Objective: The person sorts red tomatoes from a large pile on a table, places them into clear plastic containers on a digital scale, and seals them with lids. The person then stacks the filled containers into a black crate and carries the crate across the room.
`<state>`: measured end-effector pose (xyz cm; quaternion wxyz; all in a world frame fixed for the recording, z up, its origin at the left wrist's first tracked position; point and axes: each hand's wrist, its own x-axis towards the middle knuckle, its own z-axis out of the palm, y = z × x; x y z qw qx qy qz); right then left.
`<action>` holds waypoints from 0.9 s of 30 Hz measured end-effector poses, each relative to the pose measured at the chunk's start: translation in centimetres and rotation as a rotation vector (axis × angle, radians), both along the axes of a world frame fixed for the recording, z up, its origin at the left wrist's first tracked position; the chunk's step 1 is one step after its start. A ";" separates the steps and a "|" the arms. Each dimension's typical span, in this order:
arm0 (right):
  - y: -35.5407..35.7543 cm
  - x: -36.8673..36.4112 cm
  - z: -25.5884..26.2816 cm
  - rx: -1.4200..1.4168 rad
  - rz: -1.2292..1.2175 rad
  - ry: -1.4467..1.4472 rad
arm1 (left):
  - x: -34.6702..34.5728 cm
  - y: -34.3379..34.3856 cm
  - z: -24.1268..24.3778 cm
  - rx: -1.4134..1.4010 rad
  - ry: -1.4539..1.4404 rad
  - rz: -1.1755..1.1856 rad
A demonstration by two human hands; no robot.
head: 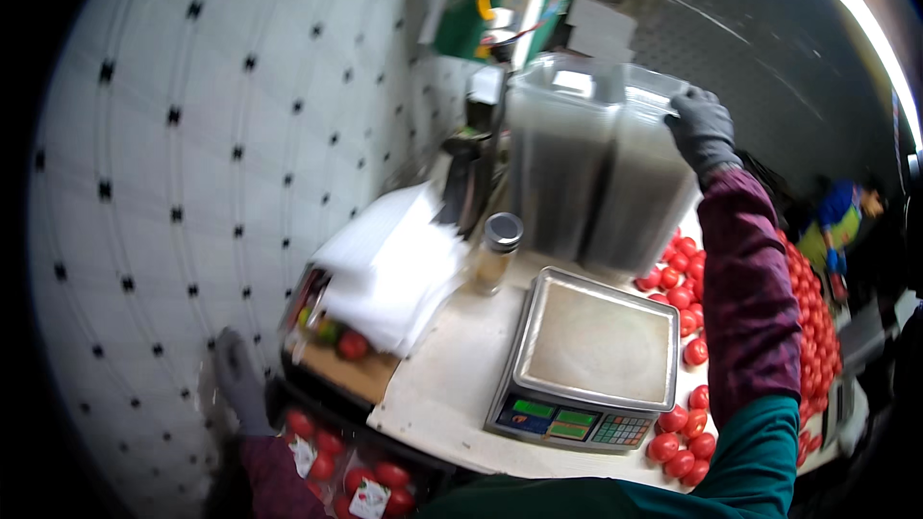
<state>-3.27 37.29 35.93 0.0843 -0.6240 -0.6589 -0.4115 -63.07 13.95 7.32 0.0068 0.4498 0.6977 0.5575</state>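
My right hand (703, 126), in a grey glove, grips the upper rim of the right-hand stack of clear plastic containers (642, 173). A second stack of clear plastic containers (559, 166) stands close beside it. Below them sits an electronic weighing scale (598, 346) with a bare metal pan and lit green displays. My left hand (241, 382), also gloved in grey, is low at the left, beyond the table's edge, with nothing seen in it; its fingers are blurred. Near it are packs of red tomatoes (360, 468) with labels.
Loose tomatoes (678, 440) lie right of the scale, with a large heap (807, 331) farther right. A shaker jar (497, 252) and white paper sheets (396, 267) over a cardboard box (346, 371) occupy the table's left side. Another person (836, 223) is at the far right.
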 end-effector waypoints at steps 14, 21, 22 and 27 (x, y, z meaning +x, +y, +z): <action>1.6 2.8 0.9 -0.350 0.089 0.301 | 11.8 21.5 1.3 -0.643 0.757 -0.496; -1.4 4.2 4.6 0.326 0.318 -0.039 | 10.1 22.6 -1.5 -0.323 0.014 -0.649; -4.8 3.1 5.6 0.385 0.488 -0.060 | 7.0 23.5 -3.8 -0.266 -0.154 -0.704; -18.0 -0.3 -6.9 0.086 0.590 0.031 | 10.4 15.6 5.1 -0.326 -0.539 -0.500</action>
